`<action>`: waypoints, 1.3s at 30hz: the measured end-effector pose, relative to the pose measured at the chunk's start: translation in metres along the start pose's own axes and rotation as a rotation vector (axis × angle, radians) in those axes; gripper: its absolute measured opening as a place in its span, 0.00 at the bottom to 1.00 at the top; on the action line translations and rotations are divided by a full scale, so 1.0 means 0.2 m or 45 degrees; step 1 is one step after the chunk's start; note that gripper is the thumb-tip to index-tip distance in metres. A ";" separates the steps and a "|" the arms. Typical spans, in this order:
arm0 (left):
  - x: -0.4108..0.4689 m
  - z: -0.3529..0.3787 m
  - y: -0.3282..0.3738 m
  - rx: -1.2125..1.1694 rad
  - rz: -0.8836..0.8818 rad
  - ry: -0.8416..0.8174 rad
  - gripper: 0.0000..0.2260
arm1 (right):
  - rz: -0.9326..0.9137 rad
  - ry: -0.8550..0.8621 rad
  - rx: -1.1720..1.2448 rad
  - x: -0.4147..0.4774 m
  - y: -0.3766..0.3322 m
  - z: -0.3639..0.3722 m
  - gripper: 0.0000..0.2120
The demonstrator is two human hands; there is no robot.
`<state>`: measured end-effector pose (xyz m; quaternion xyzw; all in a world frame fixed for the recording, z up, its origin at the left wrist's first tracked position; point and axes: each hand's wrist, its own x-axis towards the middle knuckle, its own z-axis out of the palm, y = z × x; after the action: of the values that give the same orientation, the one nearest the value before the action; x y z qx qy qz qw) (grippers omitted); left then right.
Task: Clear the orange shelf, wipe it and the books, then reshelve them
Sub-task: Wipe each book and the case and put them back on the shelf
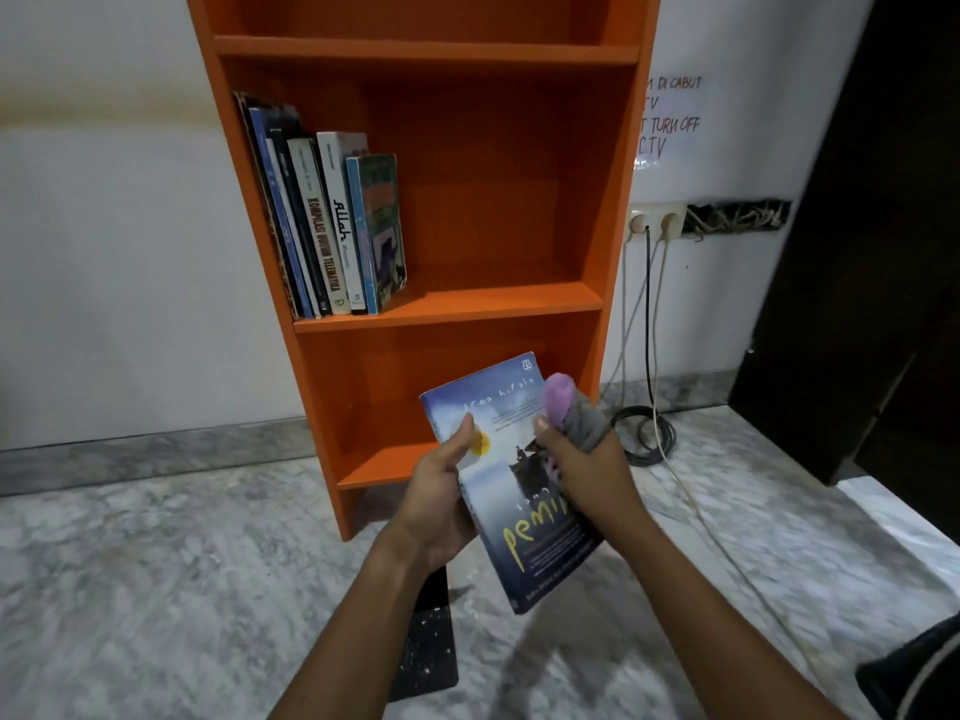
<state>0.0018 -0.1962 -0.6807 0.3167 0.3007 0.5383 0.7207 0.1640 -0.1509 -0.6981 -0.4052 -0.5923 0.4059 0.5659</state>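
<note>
An orange shelf (447, 304) stands against the white wall. Several books (332, 220) lean upright at the left of its middle level; the rest of that level and the lowest level are bare. In front of the lowest level I hold a blue book (511, 491) with yellow lettering, cover facing me. My left hand (441, 491) grips its left edge, thumb on the cover. My right hand (582, 459) is on its right edge and also clutches a purple and grey cloth (569, 407) bunched above my fingers.
The floor is grey marble tile (156, 589). A dark flat object (428, 641) lies on the floor beneath my left forearm. Wall sockets (654, 223) with cables (649, 433) coiled on the floor sit right of the shelf. A dark door (857, 252) stands at far right.
</note>
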 end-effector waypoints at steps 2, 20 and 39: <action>0.01 0.00 0.09 0.072 -0.043 -0.003 0.26 | 0.025 -0.079 0.145 0.07 -0.08 -0.03 0.15; 0.18 0.07 0.88 1.260 0.412 0.044 0.12 | -0.267 0.109 0.023 0.76 -0.77 0.14 0.06; 0.82 -0.24 0.89 1.578 1.291 1.197 0.11 | -0.022 0.049 0.026 1.35 -0.08 0.74 0.04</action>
<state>-0.1008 0.0075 -0.5863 0.4883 0.6214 0.6053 -0.0949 0.0075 0.0940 -0.5958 -0.4019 -0.5805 0.3990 0.5850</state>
